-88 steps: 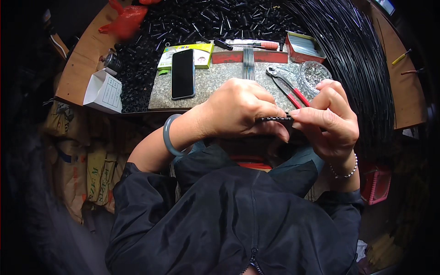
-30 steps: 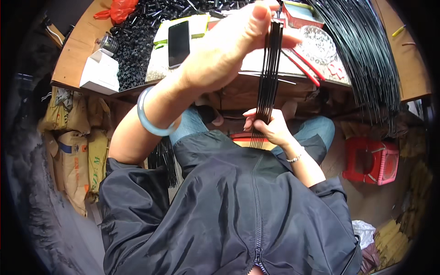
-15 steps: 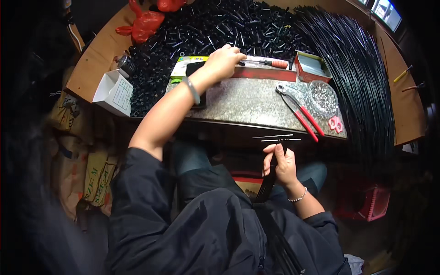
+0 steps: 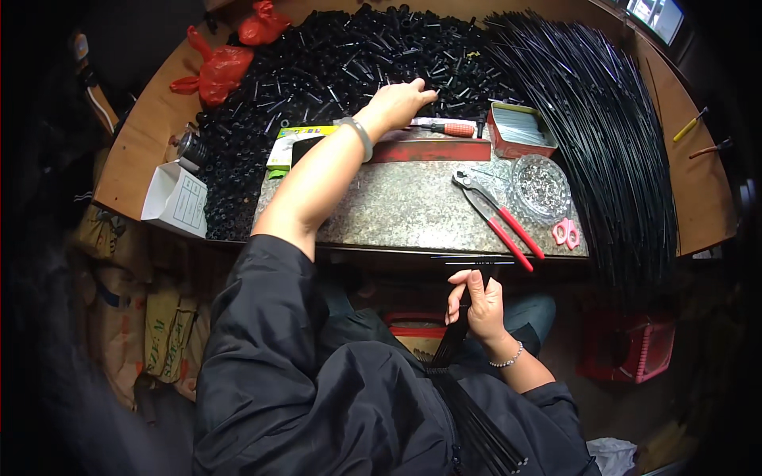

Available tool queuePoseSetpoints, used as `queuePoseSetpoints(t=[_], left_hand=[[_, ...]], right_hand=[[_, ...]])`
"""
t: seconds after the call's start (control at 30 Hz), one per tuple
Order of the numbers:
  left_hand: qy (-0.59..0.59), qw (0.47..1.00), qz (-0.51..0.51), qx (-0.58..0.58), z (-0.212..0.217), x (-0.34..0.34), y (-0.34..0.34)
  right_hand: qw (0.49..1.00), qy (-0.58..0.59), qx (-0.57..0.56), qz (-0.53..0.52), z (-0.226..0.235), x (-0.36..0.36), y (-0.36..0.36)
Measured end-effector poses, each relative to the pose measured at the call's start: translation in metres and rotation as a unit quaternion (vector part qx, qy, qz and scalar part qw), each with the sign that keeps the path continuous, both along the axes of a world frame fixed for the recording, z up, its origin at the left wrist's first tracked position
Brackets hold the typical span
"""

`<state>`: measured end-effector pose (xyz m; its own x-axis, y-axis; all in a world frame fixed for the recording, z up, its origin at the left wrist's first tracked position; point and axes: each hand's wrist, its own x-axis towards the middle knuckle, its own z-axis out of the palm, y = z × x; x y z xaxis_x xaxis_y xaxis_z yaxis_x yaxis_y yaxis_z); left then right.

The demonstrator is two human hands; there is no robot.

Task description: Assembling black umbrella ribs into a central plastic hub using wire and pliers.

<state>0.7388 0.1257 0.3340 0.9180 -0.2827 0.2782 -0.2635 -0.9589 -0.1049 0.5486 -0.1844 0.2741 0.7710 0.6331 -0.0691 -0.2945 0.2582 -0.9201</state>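
My left hand (image 4: 399, 105) reaches across the bench to the front of a heap of short black tubes (image 4: 341, 55). Its fingers are bent together, and whatever is at their tips is hidden. Lower down, just off the bench's front edge, my right hand (image 4: 482, 308) is closed round a bundle of thin black rods (image 4: 472, 412) that runs down over my lap. Thin bright metal strips (image 4: 480, 262) lie crosswise above that hand's fingertips. Nearest to it on the bench are red-handled pliers (image 4: 508, 230).
A red bar (image 4: 432, 151), a screwdriver (image 4: 456, 129), a tin of thin pale strips (image 4: 521, 131), a glass dish of small metal pieces (image 4: 540, 189) and pink scissors (image 4: 566, 233) are on the speckled board. Long black rods (image 4: 611, 135) pile up at right; a white box (image 4: 176, 200) stands left.
My left hand has moved slightly right and farther into the tubes. The right hand still grips the rods. The whole view has shifted a little.
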Motion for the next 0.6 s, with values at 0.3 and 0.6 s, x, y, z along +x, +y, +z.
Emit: queuePoseSetpoints(t=[0.3, 0.6], left_hand=[[-0.021, 0.996, 0.088, -0.001, -0.016, 0.000, -0.004], [0.072, 0.625, -0.060, -0.775, 0.005, -0.166, -0.084]], right_hand=[[1.000, 0.002, -0.026, -0.004, 0.005, 0.002, -0.011], [0.999, -0.020, -0.006, 0.037, 0.010, -0.027, -0.007]])
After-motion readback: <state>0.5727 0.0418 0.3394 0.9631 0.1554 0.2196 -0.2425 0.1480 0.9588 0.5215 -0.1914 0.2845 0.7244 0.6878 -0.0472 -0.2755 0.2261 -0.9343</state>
